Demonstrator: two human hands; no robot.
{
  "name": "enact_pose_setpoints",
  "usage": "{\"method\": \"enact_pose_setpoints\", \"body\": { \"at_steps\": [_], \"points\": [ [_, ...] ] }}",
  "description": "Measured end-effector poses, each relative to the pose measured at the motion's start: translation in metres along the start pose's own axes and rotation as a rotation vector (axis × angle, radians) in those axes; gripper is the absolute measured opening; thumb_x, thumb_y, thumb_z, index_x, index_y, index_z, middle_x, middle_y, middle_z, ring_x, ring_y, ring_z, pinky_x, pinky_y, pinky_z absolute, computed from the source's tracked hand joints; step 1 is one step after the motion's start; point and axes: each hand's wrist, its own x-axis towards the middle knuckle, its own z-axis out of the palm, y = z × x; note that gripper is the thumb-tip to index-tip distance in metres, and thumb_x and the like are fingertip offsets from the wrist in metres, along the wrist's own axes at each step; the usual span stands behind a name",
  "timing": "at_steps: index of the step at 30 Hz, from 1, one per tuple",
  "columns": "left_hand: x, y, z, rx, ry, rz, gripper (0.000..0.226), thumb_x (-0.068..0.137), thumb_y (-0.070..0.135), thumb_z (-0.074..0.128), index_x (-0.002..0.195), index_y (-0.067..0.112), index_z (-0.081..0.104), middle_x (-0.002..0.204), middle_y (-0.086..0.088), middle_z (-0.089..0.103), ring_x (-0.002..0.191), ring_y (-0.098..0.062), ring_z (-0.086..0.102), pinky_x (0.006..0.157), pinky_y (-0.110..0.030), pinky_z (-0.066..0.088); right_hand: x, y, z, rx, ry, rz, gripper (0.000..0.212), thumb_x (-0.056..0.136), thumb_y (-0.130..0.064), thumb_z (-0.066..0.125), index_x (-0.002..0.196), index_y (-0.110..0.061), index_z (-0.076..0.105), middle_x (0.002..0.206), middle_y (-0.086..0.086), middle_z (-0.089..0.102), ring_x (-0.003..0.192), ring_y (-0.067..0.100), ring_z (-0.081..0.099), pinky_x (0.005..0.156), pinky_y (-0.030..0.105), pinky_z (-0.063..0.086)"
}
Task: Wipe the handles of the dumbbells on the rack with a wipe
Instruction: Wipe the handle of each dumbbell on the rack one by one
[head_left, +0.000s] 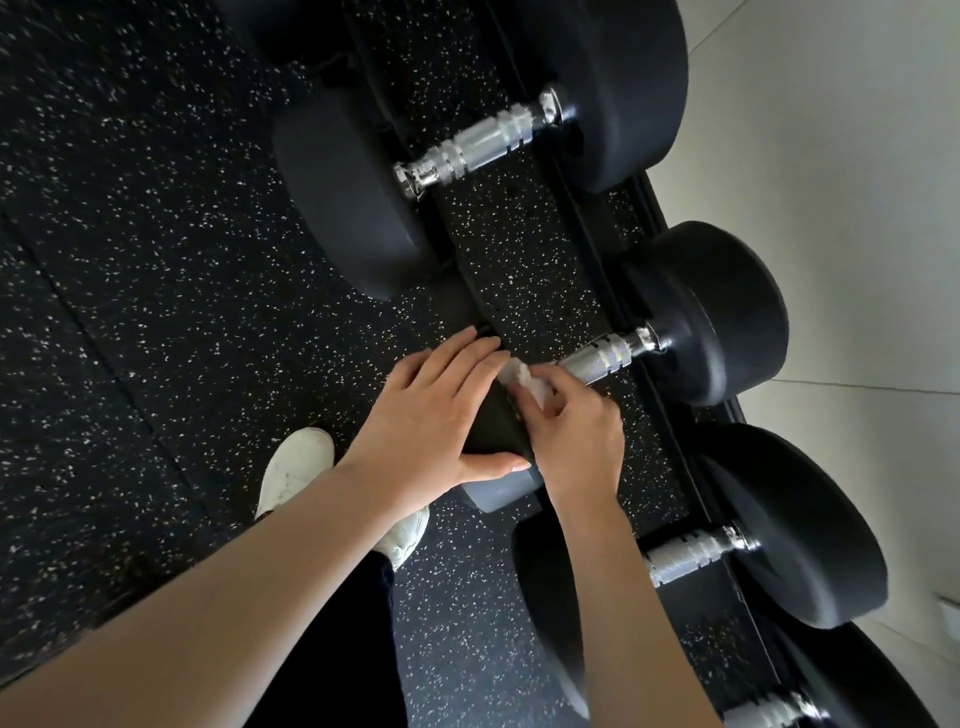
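Several black dumbbells lie side by side on a low black rack (613, 260). My right hand (576, 421) pinches a small white wipe (524, 382) against the near end of the middle dumbbell's chrome handle (605, 356). My left hand (436, 415) lies over that dumbbell's near black head (493, 431), fingers straight along its top and thumb against its lower edge. Most of that head is hidden under my hands. The handle (480, 137) of the dumbbell beyond and the handle (691, 553) of the nearer one are bare.
Black speckled rubber floor (156, 260) fills the left side. My white shoe (296, 467) stands just left of the rack. A pale wall (857, 182) runs along the rack's far side. Another chrome handle (769, 712) shows at the bottom right.
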Motion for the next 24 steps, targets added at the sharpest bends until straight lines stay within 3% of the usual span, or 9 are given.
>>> {"method": "enact_pose_setpoints", "body": {
  "at_steps": [5,10,16,21,24],
  "points": [
    [0.0,0.0,0.002,-0.012,0.011,-0.007,0.087,0.071,0.074,0.042,0.134,0.014,0.052,0.143,0.0,0.048,0.138,-0.019,0.038,0.103,-0.036,0.029,0.008,-0.007,-0.002,-0.095,-0.102,0.111,0.024,0.087,-0.049,0.057,0.103,-0.032,0.065,0.081,0.006,0.07,0.077,0.027,0.064,0.068,0.035,0.052],
    [-0.002,0.0,0.004,-0.047,0.037,-0.041,0.085,0.07,0.075,0.043,0.137,0.021,0.045,0.144,0.001,0.047,0.137,-0.021,0.038,0.103,-0.038,0.029,0.015,-0.012,0.0,-0.154,-0.072,0.1,0.023,0.089,-0.045,0.055,0.099,-0.026,0.065,0.077,0.008,0.068,0.075,0.03,0.063,0.064,0.035,0.051],
    [-0.002,-0.001,0.006,-0.044,0.045,-0.051,0.087,0.069,0.076,0.041,0.135,0.02,0.048,0.143,0.001,0.048,0.135,-0.023,0.038,0.103,-0.038,0.027,0.029,-0.014,-0.005,-0.274,-0.056,0.098,0.024,0.092,-0.038,0.052,0.098,-0.016,0.061,0.08,0.012,0.067,0.077,0.032,0.063,0.064,0.035,0.046],
    [-0.004,-0.001,0.006,-0.047,0.03,-0.059,0.086,0.07,0.077,0.039,0.136,0.021,0.045,0.145,0.002,0.046,0.136,-0.021,0.035,0.105,-0.042,0.033,0.05,-0.005,-0.022,-0.237,0.077,0.127,0.023,0.093,-0.032,0.053,0.1,-0.013,0.063,0.084,0.016,0.069,0.079,0.035,0.064,0.064,0.034,0.046],
    [-0.003,-0.001,0.006,-0.049,0.02,-0.06,0.087,0.07,0.077,0.039,0.137,0.022,0.044,0.145,0.002,0.045,0.136,-0.021,0.034,0.105,-0.039,0.028,0.064,0.005,-0.031,-0.234,0.179,0.13,0.02,0.092,-0.025,0.053,0.103,-0.012,0.064,0.084,0.02,0.068,0.08,0.038,0.063,0.065,0.038,0.048]
  ]
}}
